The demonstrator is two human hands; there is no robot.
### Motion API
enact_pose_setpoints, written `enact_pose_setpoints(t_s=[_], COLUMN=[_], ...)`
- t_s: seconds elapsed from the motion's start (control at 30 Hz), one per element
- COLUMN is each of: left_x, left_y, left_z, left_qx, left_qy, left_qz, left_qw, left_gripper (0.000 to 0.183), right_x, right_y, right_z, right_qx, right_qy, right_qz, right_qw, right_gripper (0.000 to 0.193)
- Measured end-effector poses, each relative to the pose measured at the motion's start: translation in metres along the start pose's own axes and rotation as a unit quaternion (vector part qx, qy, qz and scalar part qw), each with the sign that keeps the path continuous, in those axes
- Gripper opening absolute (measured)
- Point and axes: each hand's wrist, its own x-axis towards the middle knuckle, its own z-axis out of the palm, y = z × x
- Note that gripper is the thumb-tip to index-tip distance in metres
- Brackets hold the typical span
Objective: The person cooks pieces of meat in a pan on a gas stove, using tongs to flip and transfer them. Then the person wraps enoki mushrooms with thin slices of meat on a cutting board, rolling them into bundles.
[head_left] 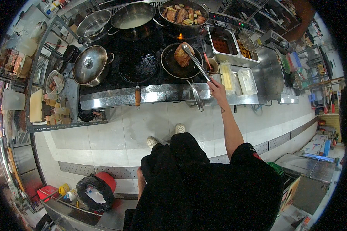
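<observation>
Right hand (217, 87) was closed around the grip end of long metal tongs (196, 61), arm stretched out over the stove front. Tong tips were clamped on a big browned slab of meat (182, 55), tilted up on edge in the dark frying pan (180, 63), front right burner. Left hand (139, 184) hung low by the hip, mostly hidden by dark clothing; cannot tell whether it was open or closed.

Doing it well, as a judgement: keep the tips biting the thick middle of the slab, turn it low over the pan so fat didn't splash, keep the wrist clear of the pan's handle (195, 96) jutting past the counter (150, 93) edge.

Meat looked seared, reddish-brown, glossy, thick and chunky, bulky enough to slip from a shallow pinch. An empty black skillet (138, 65) sat just left of it.
</observation>
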Motion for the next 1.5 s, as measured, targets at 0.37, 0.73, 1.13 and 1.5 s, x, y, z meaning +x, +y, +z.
enact_pose_setpoints(t_s=[0.37,0.73,1.13,1.5], left_x=[0.014,-0.021,-0.013,-0.003], left_y=[-0.008,0.059,0.041,0.034], left_z=[-0.010,0.019,0.009,0.005], left_qx=[0.199,0.264,0.243,0.333], left_qy=[-0.008,-0.037,-0.060,0.015], left_qz=[0.049,0.033,0.068,0.042], left_qw=[0.979,0.963,0.966,0.942], left_gripper=[0.040,0.034,0.040,0.036], right_x=[0.001,0.002,-0.001,-0.027], right_y=[-0.001,0.002,-0.028,0.022], right_z=[-0.001,0.000,0.005,0.028], right_qx=[0.020,0.097,-0.450,-0.433], right_qy=[-0.012,0.008,0.170,0.095], right_qz=[0.020,0.042,-0.357,-0.299], right_qw=[1.000,0.994,0.801,0.845], right_gripper=[0.048,0.044,0.051,0.054])
